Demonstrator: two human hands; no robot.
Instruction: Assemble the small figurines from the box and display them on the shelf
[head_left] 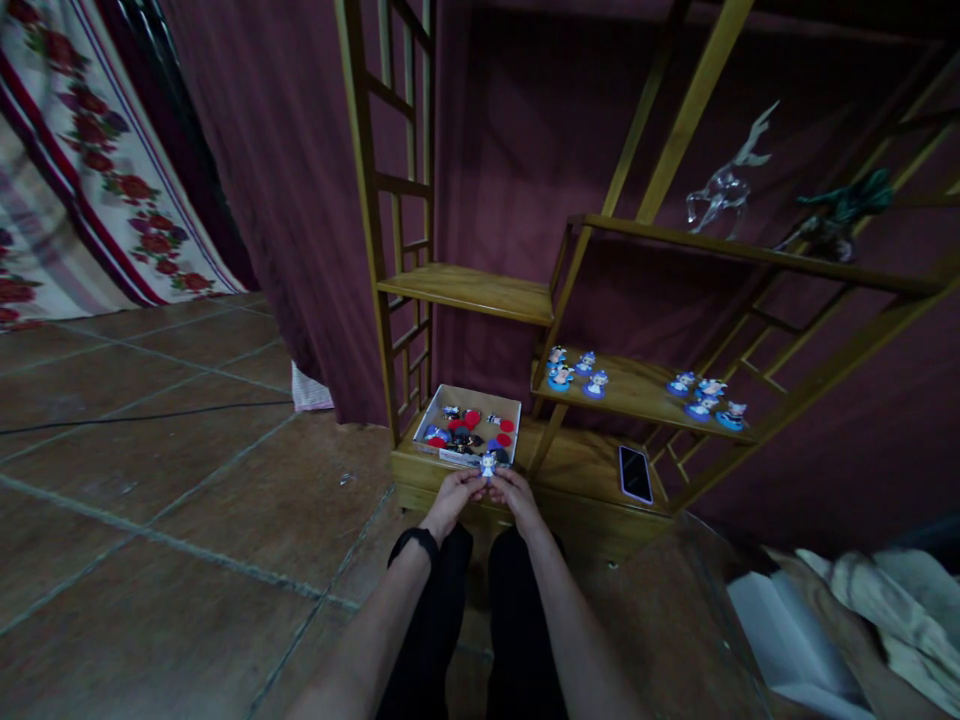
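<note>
Between my fingertips is a small white and purple figurine [489, 464], held upright in front of a shallow white box [480, 393]. My left hand [459, 492] pinches it from the left and my right hand [513, 488] from the right. The box stands on the low bottom shelf just beyond my hands. Inside it lie several small figurines and round bases, among them a red base [507, 426] and dark pieces [461, 440]. Part of the box's front edge is hidden behind the figurine and my hands.
Several figurines on round bases stand on the middle shelf [634, 392], in a left and a right group. A phone [635, 474] lies on the bottom shelf. Higher up are a clear deer ornament [721, 192] and a dark green ornament [844, 212]. A wooden post [367, 200] rises left of the box.
</note>
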